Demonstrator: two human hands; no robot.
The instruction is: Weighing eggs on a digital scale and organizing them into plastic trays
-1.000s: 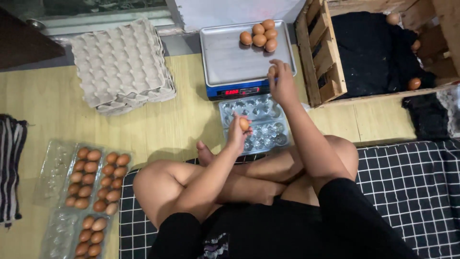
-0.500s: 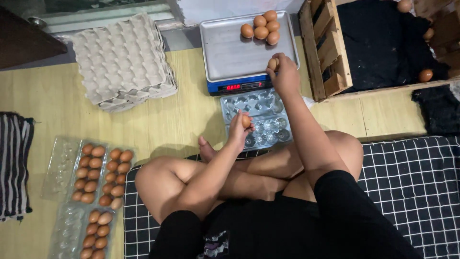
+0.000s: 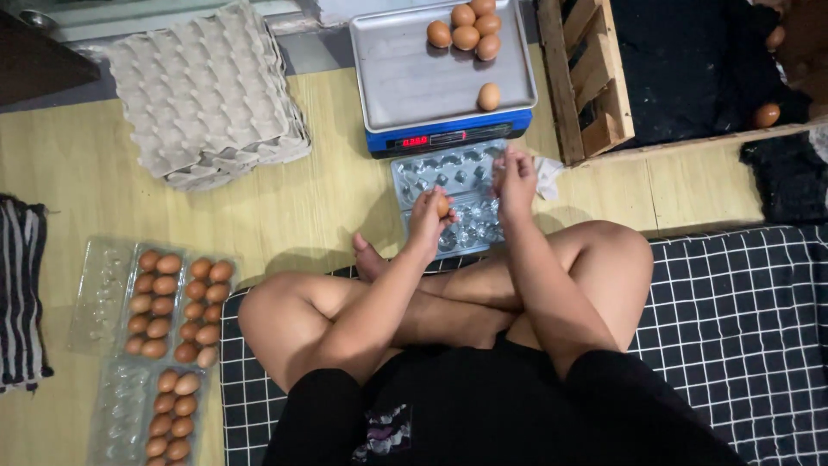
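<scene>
Eggs are the goods at hand: one brown egg (image 3: pixel 442 205) sits in the curled fingers of the left hand (image 3: pixel 429 218), held over the clear plastic egg tray (image 3: pixel 453 192) that lies on the yellow floor (image 3: pixel 336 198) just in front of the person's crossed legs. The right hand (image 3: pixel 516 177) hovers over the same tray at its 3 o'clock side, fingers bent and drawn close together; whether it holds anything cannot be told.

At 12 o'clock from the tray stands a weighing scale (image 3: pixel 448 136) with a blue base, a red lit display and a grey metal pan (image 3: pixel 414 78). Five brown eggs rest on the pan: a cluster of four (image 3: pixel 467 28) at its far right corner and a single egg (image 3: pixel 489 96) near the front right edge.

At 10 o'clock lies a stack of grey pulp egg cartons (image 3: pixel 207 95), empty on top. At 2 o'clock a wooden slatted crate (image 3: pixel 586 78) lined with black cloth holds at least two eggs, one of them (image 3: pixel 765 115) at its right side.

At 8 o'clock, by the left knee, open clear clamshell packs (image 3: pixel 172 306) lie filled with brown eggs in double rows; a third, lower pack (image 3: pixel 171 414) holds more. A striped cloth (image 3: pixel 21 293) lies at 9 o'clock. The person sits on a black mat with a white grid (image 3: pixel 742 319).
</scene>
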